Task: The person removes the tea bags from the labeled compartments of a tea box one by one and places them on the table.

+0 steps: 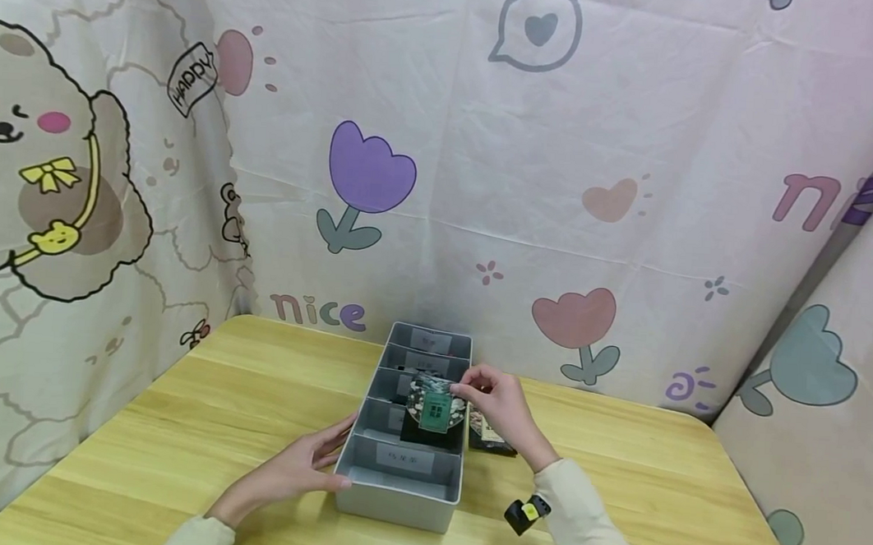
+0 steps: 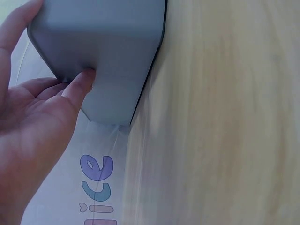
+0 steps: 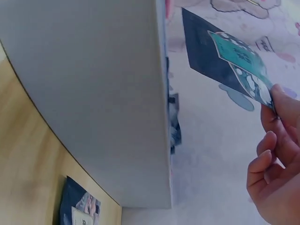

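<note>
My right hand [image 1: 499, 403] pinches the top edge of a dark packet [image 1: 436, 412] with a green label and a round pattern. In the head view the packet overlaps the middle compartments of a grey divided box [image 1: 394, 513]; the right wrist view shows the packet [image 3: 239, 58] tilted above the box rim. My left hand [image 1: 296, 467] rests against the box's left side, thumb at the front corner. In the left wrist view, fingertips of the left hand [image 2: 40, 117] touch the grey side wall [image 2: 115, 70].
Another dark packet [image 1: 492, 436] with a pale label lies on the wooden table [image 1: 253, 386], right beside the box. White labels [image 1: 400, 457] mark the box's dividers. A printed curtain [image 1: 443, 141] hangs behind. A black strap device [image 1: 528, 512] is by the right sleeve.
</note>
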`<act>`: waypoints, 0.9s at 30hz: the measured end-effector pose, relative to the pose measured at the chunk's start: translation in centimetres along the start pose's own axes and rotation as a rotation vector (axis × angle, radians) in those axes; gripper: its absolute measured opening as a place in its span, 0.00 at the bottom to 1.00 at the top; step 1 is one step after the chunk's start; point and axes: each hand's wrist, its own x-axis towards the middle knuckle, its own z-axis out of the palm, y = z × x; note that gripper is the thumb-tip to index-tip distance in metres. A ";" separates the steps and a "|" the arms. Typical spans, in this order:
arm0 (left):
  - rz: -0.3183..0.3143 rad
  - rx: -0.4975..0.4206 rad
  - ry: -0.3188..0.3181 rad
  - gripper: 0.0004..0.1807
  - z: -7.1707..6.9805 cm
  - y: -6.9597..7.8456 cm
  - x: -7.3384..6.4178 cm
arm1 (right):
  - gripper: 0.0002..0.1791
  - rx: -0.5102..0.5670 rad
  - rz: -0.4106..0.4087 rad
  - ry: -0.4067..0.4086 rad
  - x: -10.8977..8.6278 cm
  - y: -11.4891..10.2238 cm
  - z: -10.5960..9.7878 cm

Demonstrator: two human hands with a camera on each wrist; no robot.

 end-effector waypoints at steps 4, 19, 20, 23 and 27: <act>0.003 -0.005 -0.008 0.48 0.0 0.0 0.0 | 0.05 0.016 0.047 -0.008 0.2 0.8 -0.8; 0.032 0.004 -0.012 0.47 0.0 0.0 0.3 | 0.08 0.015 0.210 0.000 0.1 3.5 -4.1; 0.031 0.006 -0.013 0.47 0.0 0.0 0.3 | 0.08 0.013 0.222 0.000 0.0 3.8 -4.4; 0.023 0.006 -0.013 0.47 0.0 0.0 0.2 | 0.08 0.009 0.247 0.015 -0.1 4.8 -5.0; 0.023 0.010 -0.010 0.47 0.0 0.0 0.2 | 0.09 0.019 0.276 0.047 -0.5 6.1 -5.7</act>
